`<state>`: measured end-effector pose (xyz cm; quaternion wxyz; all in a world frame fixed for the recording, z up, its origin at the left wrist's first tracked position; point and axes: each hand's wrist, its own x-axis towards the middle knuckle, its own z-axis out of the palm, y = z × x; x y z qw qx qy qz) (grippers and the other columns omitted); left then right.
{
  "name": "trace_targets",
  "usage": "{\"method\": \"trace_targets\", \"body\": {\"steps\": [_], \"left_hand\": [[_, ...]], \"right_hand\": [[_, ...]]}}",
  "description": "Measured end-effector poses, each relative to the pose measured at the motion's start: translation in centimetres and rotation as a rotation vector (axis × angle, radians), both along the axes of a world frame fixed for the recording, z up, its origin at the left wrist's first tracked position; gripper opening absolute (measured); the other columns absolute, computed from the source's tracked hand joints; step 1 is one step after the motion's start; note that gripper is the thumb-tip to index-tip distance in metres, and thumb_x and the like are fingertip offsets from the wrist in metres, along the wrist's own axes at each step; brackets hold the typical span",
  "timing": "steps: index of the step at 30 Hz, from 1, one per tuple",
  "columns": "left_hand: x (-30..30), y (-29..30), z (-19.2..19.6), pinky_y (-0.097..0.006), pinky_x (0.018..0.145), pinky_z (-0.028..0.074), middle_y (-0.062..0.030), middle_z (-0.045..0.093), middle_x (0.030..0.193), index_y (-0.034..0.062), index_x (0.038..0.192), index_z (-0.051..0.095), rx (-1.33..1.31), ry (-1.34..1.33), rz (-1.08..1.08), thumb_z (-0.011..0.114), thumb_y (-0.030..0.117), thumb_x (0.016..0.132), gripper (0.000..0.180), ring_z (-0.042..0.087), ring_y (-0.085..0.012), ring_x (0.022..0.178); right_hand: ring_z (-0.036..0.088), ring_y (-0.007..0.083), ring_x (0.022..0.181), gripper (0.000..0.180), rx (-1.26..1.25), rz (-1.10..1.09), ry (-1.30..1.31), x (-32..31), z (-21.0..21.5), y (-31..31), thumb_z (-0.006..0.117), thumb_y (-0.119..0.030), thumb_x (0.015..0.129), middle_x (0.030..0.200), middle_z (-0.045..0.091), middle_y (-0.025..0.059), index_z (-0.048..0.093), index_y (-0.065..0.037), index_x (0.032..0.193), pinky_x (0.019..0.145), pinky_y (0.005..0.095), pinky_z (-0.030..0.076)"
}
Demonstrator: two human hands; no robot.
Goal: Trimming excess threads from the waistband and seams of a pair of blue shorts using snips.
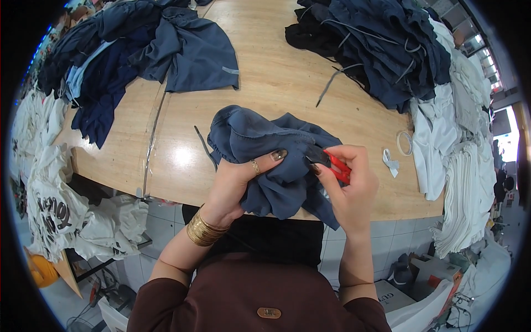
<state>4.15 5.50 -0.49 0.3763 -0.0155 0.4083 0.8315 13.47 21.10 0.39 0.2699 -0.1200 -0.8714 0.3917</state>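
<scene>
A dark blue-grey garment (276, 185) is bunched up over the near edge of the table, with a gathered seam along its upper side. My left hand (239, 180) is closed on its left part, the thumb lying on top of the cloth. In my right hand (354, 191) is a pair of small thread snips (338, 167) with red handles. Their dark blades touch or nearly touch the cloth near its right side; whether they are open cannot be made out. A grey drawstring (202, 141) sticks out at the garment's left.
Dark blue-grey garments lie in a heap (193, 50) at the far left and a pile (381, 50) at the far right. White garments (52, 205) hang at the left; folded white cloth (462, 188) is stacked at the right. A tape roll (404, 143) lies near a white scrap (390, 163).
</scene>
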Motion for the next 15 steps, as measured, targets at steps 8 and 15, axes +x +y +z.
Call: {"method": "trace_targets", "body": {"steps": [8, 15], "left_hand": [[0.03, -0.02, -0.01, -0.030, 0.080, 0.053, -0.0103, 0.064, 0.104, -0.0028, 0.110, 0.057, -0.033, 0.033, 0.008, 0.065, 0.000, 0.080, 0.031, 0.063, -0.0173, 0.092], [0.12, -0.01, 0.27, -0.030, 0.079, 0.054, -0.0103, 0.064, 0.105, -0.0030, 0.110, 0.057, -0.032, 0.040, -0.008, 0.065, 0.000, 0.081, 0.031, 0.063, -0.0172, 0.092]], "right_hand": [[0.060, 0.0175, 0.062, 0.024, 0.182, 0.034, -0.008, 0.33, 0.43, 0.39, 0.077, -0.018, 0.071, 0.073, 0.062, 0.0033, 0.060, -0.006, 0.082, 0.054, 0.0253, 0.045], [0.059, 0.0173, 0.060, 0.024, 0.213, 0.052, 0.005, 0.28, 0.64, 0.32, 0.077, -0.018, 0.070, 0.070, 0.061, 0.0038, 0.060, -0.006, 0.081, 0.052, 0.0249, 0.044]]}}
